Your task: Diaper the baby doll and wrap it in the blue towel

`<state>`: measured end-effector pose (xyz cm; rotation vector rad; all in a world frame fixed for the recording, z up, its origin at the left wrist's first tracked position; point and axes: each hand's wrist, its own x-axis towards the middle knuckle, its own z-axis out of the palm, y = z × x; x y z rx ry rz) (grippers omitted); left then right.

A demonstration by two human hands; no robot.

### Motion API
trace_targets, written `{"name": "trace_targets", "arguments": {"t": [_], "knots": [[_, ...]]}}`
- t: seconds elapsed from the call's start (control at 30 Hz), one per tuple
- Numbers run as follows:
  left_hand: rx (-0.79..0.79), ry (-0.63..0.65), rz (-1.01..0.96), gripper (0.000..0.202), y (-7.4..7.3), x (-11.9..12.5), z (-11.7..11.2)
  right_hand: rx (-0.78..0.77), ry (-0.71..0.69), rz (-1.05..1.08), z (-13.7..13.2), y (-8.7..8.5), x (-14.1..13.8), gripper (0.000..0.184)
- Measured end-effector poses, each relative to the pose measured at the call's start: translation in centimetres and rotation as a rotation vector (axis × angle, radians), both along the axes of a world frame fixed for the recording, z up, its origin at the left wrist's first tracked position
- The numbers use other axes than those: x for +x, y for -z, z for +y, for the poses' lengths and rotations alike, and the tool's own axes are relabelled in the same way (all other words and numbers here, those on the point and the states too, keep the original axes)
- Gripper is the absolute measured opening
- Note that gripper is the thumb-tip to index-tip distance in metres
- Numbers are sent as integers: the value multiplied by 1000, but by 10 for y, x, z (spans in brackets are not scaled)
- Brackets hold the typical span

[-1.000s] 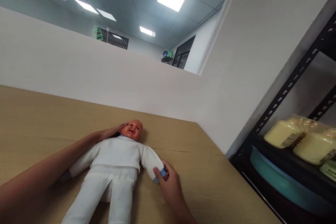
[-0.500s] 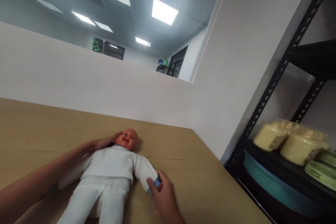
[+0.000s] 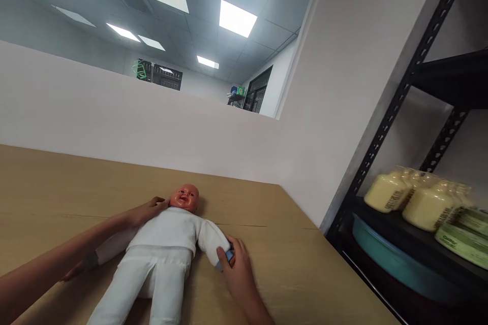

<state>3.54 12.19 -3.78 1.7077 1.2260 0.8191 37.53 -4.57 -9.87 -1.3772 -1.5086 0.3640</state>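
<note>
A baby doll (image 3: 163, 244) in a white suit lies on its back on a wooden table (image 3: 274, 244), head away from me. My left hand (image 3: 147, 209) rests by the doll's neck and shoulder, fingers touching below its head. My right hand (image 3: 234, 266) grips the end of the doll's white sleeve, where a bit of blue shows between thumb and fingers.
A white partition wall (image 3: 114, 117) runs behind the table. A black metal shelf rack (image 3: 385, 127) stands to the right, holding yellow jars (image 3: 385, 192), green-labelled tubs (image 3: 461, 236) and a teal basin (image 3: 396, 259).
My left hand slid from the side of the doll's head down to its neck and shoulder. The right hand kept its grip on the sleeve end. The view tilted slightly.
</note>
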Motion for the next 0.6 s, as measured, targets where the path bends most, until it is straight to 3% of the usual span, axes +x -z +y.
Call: {"name": "trace_targets", "arguments": {"t": [0.17,0.27,0.33,0.47,0.53,0.6], "knots": [[172,-177,190,81,-1,0,-36,38,50,8,2,6,2,61],[293,-247,249,72,-14,5,-61,58,115,12,-3,0,0,67],[373,-262,252,67,-28,15,-83,103,151,-7,-13,-13,-5,66],[497,-155,171,53,-56,55,-153,216,33,-88,-56,-44,-18,40],[529,-60,107,41,-61,78,-200,219,-59,-112,-87,-46,-23,29],[402,145,-9,31,-55,95,-247,153,-136,-136,-123,-36,-23,23]]}}
